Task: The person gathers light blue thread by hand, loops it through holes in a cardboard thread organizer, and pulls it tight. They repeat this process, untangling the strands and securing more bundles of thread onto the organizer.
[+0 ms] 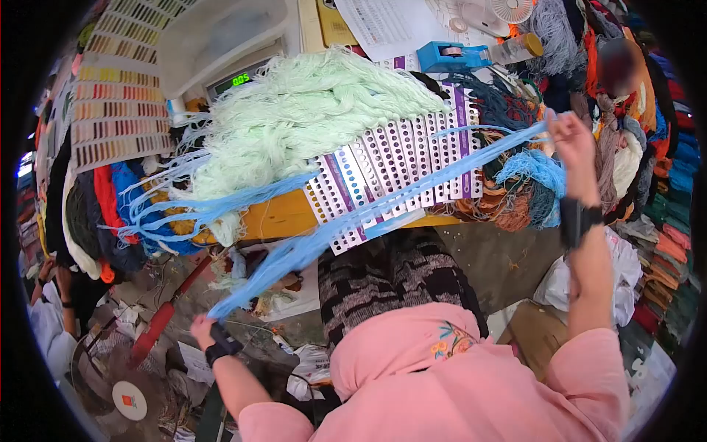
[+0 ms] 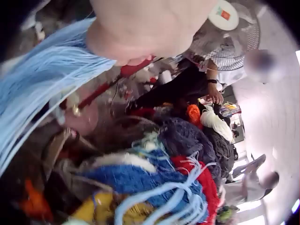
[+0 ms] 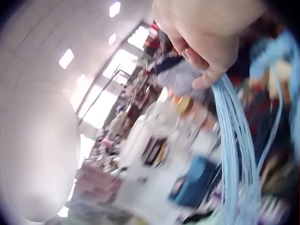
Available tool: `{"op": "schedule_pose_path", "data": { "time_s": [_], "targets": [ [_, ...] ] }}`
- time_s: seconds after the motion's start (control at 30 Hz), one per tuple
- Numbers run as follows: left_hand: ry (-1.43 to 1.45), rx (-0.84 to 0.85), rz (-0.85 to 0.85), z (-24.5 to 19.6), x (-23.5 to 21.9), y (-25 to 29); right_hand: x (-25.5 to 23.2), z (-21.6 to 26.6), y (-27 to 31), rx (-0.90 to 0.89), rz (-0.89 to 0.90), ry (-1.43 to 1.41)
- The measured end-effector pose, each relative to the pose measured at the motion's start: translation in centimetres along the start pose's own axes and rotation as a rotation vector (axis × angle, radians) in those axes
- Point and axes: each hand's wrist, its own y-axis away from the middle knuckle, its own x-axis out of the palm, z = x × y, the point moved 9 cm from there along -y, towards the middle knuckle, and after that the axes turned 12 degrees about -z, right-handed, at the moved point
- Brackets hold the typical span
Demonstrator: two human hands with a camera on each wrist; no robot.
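Light-blue thread strands [image 1: 294, 252] stretch in one long loose band from near left to far right, passing over purple-and-white cards punched with rows of holes [image 1: 383, 166] and beyond the near edge of the yellow-brown wooden table [image 1: 274, 216]. The left hand [image 1: 202, 331] grips the near-left end with curled fingers, and the right hand [image 1: 573, 140] pinches the far-right end between thumb and fingers. The step in hand looks like drawing the strands out straight; the next move probably calls for a firm hold at both ends and even tension, so that nothing snags on the cards or the fluffy mint-green thread pile [image 1: 309, 110]. As for writing, a green lit display [image 1: 241, 79] at far left reads 0.05, while the print on the cards and the far white paper sheet [image 1: 387, 29] is too small to make out
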Motion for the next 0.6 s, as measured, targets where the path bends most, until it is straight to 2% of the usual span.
{"op": "schedule_pose_path", "data": {
  "time_s": [0.03, 0.07, 0.1, 0.13, 0.17, 0.2, 0.23, 0.27, 0.3, 0.33, 0.37, 0.4, 0.43, 0.47, 0.5, 0.57, 0.6],
  "targets": [
    [0.206, -0.213, -0.09, 2.2, -2.4, -0.7, -2.9, 4.9, -2.7, -0.113, -0.08, 0.176],
    [0.676, -0.483, -0.201, 3.6, -3.6, -1.5, -5.7, 13.0, -3.7, -0.566, -0.108, 0.662],
    [0.994, -0.592, -0.274, 3.2, -4.1, -2.5, -6.8, 17.2, -4.3, -0.677, -0.118, 0.692],
    [1.148, -0.603, -0.266, 1.6, -4.2, -3.4, -7.9, 21.3, -4.7, -0.789, -0.135, 0.722],
    [1.241, -0.581, -0.195, -0.7, -2.7, -4.1, -8.1, 22.7, -5.6, -0.545, -0.15, 0.307],
    [1.299, -0.554, -0.068, -3.4, 0.0, -4.3, -5.1, 20.4, -5.8, -0.549, -0.076, 0.341],
    [1.366, -0.552, 0.156, -6.9, 4.7, -3.6, -1.0, 15.3, -5.3, -0.556, -0.003, 0.374],
    [1.164, -0.503, 0.16, -17.9, 9.6, 2.5, 4.0, 7.9, -2.9, -0.835, 0.133, 1.19],
    [1.499, -0.71, 0.585, -21.3, 16.0, 4.8, 8.7, -0.1, 0.4, -1.316, 0.211, 1.849],
    [1.277, -0.683, 0.558, -22.3, 20.1, 6.7, 9.2, -7.7, 0.8, -1.153, 0.453, 1.76],
    [1.011, -0.585, 0.445, -25.6, 23.2, 9.6, 8.7, -13.4, 0.7, -0.851, 0.467, 1.383],
    [0.96, -0.574, 0.535, -29.1, 26.3, 12.5, 8.3, -19.0, 0.4, -0.417, 0.306, 1.19],
    [0.9, -0.411, 0.627, -32.0, 28.8, 13.9, 8.0, -23.5, 0.0, -0.38, 0.336, 1.286],
    [0.833, -0.25, 0.713, -34.3, 30.9, 15.2, 8.4, -26.6, 0.3, -0.529, 0.378, 1.265],
    [0.782, -0.206, 0.676, -35.7, 32.5, 16.0, 10.0, -28.5, 1.7, -0.708, 0.411, 1.266],
    [0.654, -0.104, 0.603, -36.7, 35.1, 16.4, 11.4, -31.6, 2.8, -0.885, 0.468, 1.252],
    [0.574, -0.048, 0.569, -36.4, 36.7, 16.2, 10.9, -33.2, 2.9, -0.969, 0.472, 1.338]
  ]
}}
